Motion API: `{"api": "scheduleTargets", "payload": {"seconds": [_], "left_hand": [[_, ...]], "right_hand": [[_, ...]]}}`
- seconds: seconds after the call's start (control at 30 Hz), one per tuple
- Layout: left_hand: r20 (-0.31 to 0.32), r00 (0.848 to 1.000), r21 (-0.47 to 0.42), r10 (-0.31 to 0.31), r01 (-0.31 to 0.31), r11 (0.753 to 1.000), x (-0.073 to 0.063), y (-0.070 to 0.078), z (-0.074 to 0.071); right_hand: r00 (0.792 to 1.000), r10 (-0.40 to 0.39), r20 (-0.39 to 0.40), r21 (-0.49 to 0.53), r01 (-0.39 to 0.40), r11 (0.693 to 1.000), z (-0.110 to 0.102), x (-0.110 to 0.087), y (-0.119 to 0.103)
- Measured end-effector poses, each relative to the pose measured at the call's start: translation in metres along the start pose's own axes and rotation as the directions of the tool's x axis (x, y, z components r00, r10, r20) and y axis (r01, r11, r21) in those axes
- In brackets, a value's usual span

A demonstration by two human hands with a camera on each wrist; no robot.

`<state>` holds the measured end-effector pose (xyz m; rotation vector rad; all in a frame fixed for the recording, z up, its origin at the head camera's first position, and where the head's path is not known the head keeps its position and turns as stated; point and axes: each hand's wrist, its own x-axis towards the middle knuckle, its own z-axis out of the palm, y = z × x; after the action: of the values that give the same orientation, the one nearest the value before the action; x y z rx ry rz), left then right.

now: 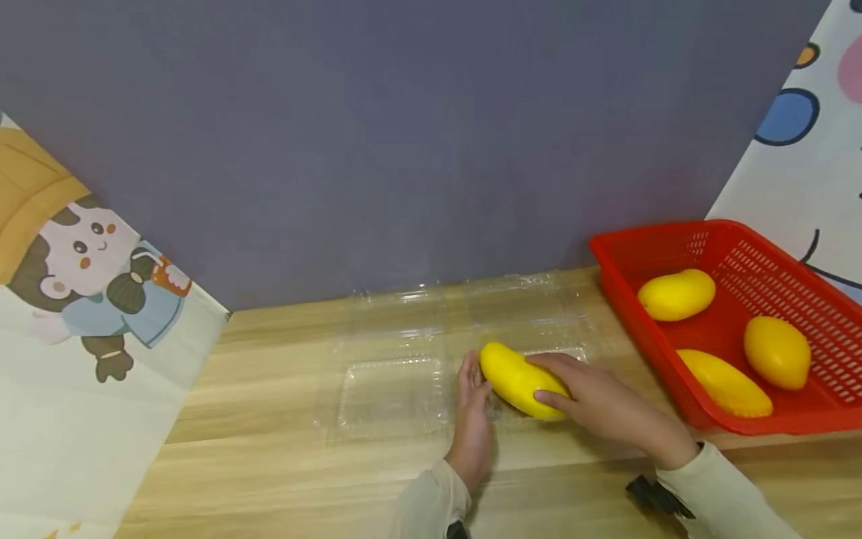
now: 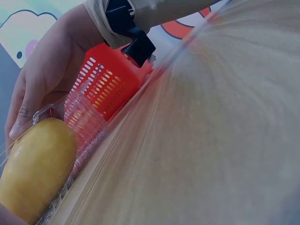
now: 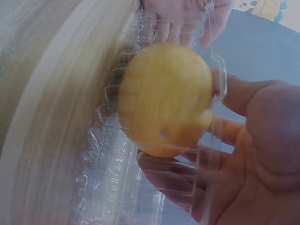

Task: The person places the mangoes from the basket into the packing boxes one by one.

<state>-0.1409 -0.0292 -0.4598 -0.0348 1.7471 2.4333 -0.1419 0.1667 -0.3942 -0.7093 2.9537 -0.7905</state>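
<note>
My right hand [image 1: 602, 397] grips a yellow mango [image 1: 515, 378] with thumb and fingers around its right end. The mango lies slanted at the front part of a clear plastic box [image 1: 552, 352]. Through the box's clear side, the right wrist view shows the mango [image 3: 164, 101] between the hands. My left hand [image 1: 474, 419] is at the mango's left end, fingers extended along the box wall. In the right wrist view the left hand's fingers [image 3: 173, 33] show behind the clear plastic.
A second clear plastic box [image 1: 390, 393] sits to the left on the wooden table [image 1: 269, 427]. On the right stands a red basket [image 1: 761, 258] holding several yellow mangoes [image 1: 676, 294]. A grey panel [image 1: 404, 150] rises behind the table.
</note>
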Motion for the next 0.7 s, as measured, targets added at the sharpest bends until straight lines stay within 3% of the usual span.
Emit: {"api": "scheduleTargets", "payload": {"seconds": [0.23,0.7], "left_hand": [[0.002,1.000,-0.013,0.003,-0.003,1.000,-0.0015,-0.0026,0.0021],[0.012,0.999,-0.029,0.033,-0.032,0.999,-0.0022,-0.0013,0.0004]], "right_hand": [[1.000,-0.022,-0.007,-0.013,0.022,1.000,0.0012,-0.0041,0.0008],[1.000,0.015,0.015,-0.016,-0.015,1.000,0.0011,-0.0036,-0.0017]]}}
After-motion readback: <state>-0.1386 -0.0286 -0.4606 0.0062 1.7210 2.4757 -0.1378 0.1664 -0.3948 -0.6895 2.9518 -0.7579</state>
